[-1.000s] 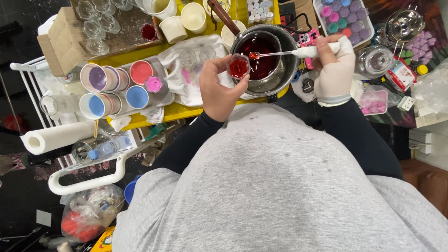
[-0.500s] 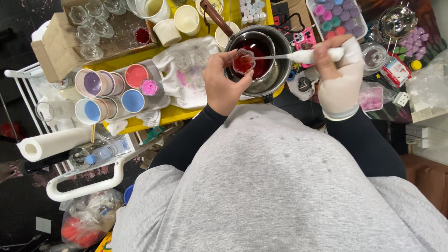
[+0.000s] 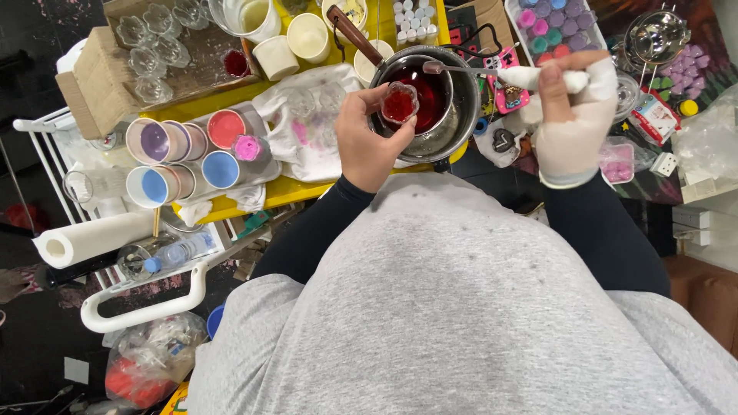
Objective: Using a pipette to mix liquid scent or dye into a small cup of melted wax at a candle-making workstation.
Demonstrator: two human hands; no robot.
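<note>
My left hand (image 3: 367,138) holds a small clear glass cup (image 3: 400,103) filled with red liquid, at the near rim of a steel pot (image 3: 458,123). The pot has a wooden handle and holds dark red liquid (image 3: 427,88). My right hand (image 3: 570,123), wrapped in a white bandage or glove, grips the white handle of a metal spoon (image 3: 461,69). The spoon's bowl hangs over the red liquid at the pot's far side, apart from the cup.
A yellow table (image 3: 277,190) carries paper cups of purple, red, blue and pink colour (image 3: 188,154), a stained white cloth (image 3: 307,127), cream cups (image 3: 307,34) and a cardboard box of empty glass cups (image 3: 154,46). A tray of coloured pieces (image 3: 550,31) lies right. A paper roll (image 3: 88,238) lies left.
The spoon has moved from the small cup back over the pot's liquid. My left hand still holds the cup at the pot's rim, now fuller with red.
</note>
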